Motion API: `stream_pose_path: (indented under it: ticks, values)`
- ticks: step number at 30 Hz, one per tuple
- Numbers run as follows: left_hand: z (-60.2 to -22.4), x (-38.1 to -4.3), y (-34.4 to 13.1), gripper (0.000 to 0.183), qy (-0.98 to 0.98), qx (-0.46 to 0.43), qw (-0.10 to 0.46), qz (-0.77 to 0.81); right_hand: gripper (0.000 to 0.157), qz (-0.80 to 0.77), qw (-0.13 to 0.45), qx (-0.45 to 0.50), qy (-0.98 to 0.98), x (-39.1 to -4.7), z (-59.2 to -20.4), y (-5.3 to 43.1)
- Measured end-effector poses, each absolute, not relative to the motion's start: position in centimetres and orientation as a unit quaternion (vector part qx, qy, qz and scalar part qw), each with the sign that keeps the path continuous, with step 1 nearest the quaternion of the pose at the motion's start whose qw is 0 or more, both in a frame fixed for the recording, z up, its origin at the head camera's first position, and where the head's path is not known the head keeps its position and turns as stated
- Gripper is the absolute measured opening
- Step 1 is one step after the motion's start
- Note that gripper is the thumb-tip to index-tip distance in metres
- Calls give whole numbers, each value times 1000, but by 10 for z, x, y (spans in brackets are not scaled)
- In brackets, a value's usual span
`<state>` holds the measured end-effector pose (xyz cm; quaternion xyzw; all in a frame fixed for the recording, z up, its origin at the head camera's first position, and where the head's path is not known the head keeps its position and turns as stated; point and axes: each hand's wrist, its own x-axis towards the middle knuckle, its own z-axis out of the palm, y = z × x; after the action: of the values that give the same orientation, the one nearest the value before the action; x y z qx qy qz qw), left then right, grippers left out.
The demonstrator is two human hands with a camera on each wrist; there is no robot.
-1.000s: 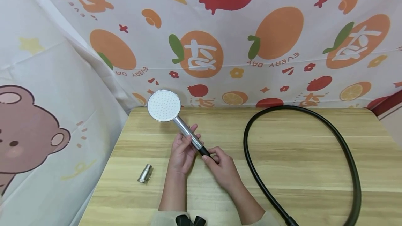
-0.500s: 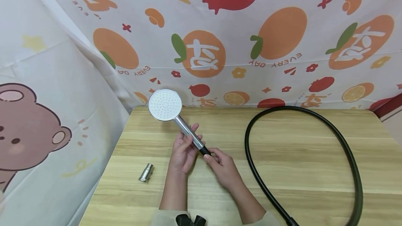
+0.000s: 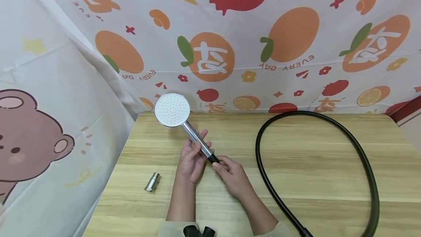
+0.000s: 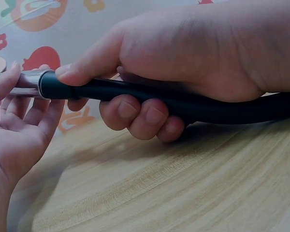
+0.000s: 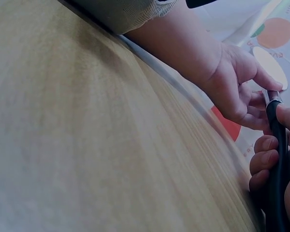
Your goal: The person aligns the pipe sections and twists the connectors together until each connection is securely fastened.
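Observation:
A shower head (image 3: pixel 172 110) with a round white face and a chrome handle points up and to the left above the table's far left part. My left hand (image 3: pixel 190 162) holds the chrome handle, thumb on top and fingers beneath. At the handle's lower end, my right hand (image 3: pixel 232 178) grips the black hose (image 4: pixel 150 96) close to its end collar (image 4: pixel 53 86). In the left wrist view that collar meets the chrome handle, the right thumb right at it. The right wrist view shows the right fingers (image 5: pixel 264 159) curled round the hose.
A small silver metal fitting (image 3: pixel 152 182) lies on the wooden table (image 3: pixel 131 200), left of my left forearm. The hose makes a wide loop (image 3: pixel 365 160) over the right side, with a collared end (image 3: pixel 305 232) at the front edge. A fruit-print cloth (image 3: pixel 243 46) hangs behind.

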<state>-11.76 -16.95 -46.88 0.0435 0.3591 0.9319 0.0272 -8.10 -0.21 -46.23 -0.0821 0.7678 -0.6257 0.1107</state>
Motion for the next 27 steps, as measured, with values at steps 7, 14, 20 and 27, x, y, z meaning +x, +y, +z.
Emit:
stream_pose_path:
  ticks: [7, 14, 20, 27]
  values:
    - [-470, -118, -169, 39, 357, 46, 27, 932, 29, -632, 112, -83, 762, -84, -476, 0]
    - [-469, -118, -167, 37, 360, 41, 28, 932, 31, -631, 113, -84, 763, -84, -475, 0]
    - [-469, -117, -166, 29, 369, 40, 27, 928, 32, -625, 119, -81, 767, -84, -477, -1]
    - [-470, -118, -167, 35, 389, 11, 20, 921, 33, -608, 111, -85, 782, -84, -478, -1]
